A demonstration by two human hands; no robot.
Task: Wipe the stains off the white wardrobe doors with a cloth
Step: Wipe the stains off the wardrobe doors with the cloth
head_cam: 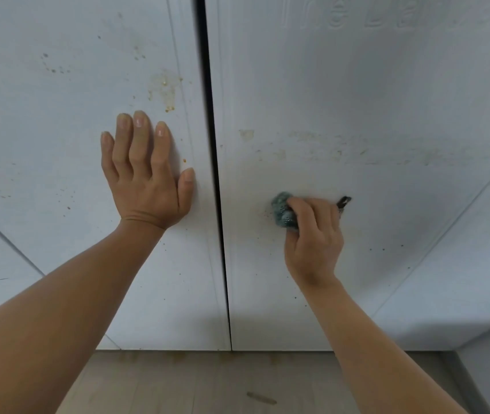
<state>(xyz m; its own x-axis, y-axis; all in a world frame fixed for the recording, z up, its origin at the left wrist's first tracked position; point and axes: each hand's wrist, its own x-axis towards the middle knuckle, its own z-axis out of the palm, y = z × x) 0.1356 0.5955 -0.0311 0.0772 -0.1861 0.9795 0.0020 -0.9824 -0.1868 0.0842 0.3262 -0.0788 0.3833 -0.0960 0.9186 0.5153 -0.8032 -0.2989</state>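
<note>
Two white wardrobe doors fill the view, split by a dark vertical gap (212,144). My left hand (145,174) lies flat and open against the left door (58,115), just below a yellow-brown stain (163,88). My right hand (312,237) is closed around a balled-up blue-grey cloth (282,212) and presses it on the right door (387,100). Faint brownish specks sit just left of the cloth. A band of pale yellowish smears (327,147) runs across the right door above my right hand. A small dark tag (343,201) sticks out behind my fingers.
Scattered dark and brown specks dot the left door, upper left and lower left. The doors end at a wood-look floor (208,383) with brown drips along the base and one dark mark (261,398). Embossed lettering shows at the top right.
</note>
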